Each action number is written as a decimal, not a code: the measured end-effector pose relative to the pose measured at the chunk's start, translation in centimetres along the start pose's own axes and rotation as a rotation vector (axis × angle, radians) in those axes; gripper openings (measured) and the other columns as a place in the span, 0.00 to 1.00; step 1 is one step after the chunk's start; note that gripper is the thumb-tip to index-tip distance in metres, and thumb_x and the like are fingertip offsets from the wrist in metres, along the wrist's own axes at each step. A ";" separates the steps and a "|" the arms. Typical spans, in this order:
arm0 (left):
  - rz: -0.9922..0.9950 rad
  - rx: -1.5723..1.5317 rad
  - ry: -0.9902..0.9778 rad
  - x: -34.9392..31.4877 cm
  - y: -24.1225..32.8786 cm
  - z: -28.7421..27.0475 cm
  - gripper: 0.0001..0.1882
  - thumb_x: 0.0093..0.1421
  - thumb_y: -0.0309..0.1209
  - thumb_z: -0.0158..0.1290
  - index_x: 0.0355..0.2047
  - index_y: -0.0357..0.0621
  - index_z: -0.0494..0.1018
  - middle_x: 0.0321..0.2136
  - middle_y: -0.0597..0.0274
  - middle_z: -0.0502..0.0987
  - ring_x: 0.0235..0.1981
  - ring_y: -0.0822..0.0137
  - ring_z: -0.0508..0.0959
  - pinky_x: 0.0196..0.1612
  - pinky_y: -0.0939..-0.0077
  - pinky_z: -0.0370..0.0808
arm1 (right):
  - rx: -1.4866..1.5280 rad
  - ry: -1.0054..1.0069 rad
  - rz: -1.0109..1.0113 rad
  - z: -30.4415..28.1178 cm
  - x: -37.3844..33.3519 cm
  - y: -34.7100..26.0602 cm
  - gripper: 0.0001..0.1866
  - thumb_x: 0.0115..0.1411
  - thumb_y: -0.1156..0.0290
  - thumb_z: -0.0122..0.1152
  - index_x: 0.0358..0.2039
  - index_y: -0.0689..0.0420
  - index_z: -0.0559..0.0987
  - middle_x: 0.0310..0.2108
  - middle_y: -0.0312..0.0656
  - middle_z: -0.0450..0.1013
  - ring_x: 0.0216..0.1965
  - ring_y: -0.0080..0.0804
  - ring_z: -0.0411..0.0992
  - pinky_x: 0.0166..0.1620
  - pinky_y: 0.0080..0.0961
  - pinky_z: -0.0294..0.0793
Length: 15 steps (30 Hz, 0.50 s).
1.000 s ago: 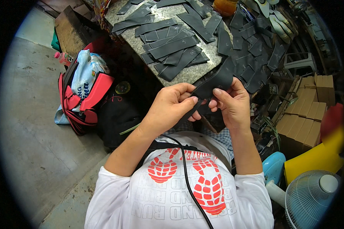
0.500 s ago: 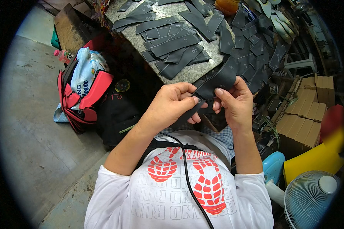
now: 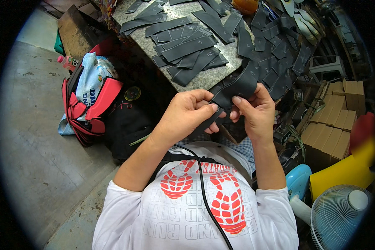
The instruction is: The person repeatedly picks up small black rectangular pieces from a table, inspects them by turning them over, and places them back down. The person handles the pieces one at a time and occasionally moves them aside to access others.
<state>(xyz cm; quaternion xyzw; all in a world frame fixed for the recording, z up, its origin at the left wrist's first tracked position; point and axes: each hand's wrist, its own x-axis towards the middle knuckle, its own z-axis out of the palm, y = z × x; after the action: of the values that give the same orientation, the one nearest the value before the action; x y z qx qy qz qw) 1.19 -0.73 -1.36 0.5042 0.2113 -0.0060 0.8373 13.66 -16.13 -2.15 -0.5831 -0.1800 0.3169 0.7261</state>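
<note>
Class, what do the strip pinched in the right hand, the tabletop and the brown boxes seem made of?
Strip: smooth, matte black leather or a synthetic, since it curves softly. Tabletop: smooth stone or imitation, by its grey speckle. Boxes: probably cardboard, dull brown with crisp edges.

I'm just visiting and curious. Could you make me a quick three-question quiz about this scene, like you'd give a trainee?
1. True or false: the person's left hand is empty.
2. What colour are the stacked boxes at the right?
a) blue
b) brown
c) green
3. Fill the gap: the appliance with a round wire cage at the lower right is a ____.

Key:
1. False; it and the right hand both grip black strip material.
2. b
3. fan
</note>
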 end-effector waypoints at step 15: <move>0.077 -0.024 0.082 -0.1 -1.4 1.3 0.08 0.65 0.25 0.54 0.40 0.30 0.75 0.28 0.58 0.81 0.24 0.75 0.80 0.26 0.83 0.78 | 0.053 -0.070 0.125 1.0 -0.9 0.0 0.26 0.56 0.83 0.63 0.54 0.57 0.66 0.33 0.39 0.75 0.26 0.21 0.75 0.26 0.17 0.75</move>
<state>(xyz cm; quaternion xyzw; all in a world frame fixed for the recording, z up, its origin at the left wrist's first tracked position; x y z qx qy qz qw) 1.21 -2.54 -1.95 0.5019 0.2260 0.0496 0.8334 12.37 -16.01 -1.82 -0.5622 -0.1599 0.3865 0.7134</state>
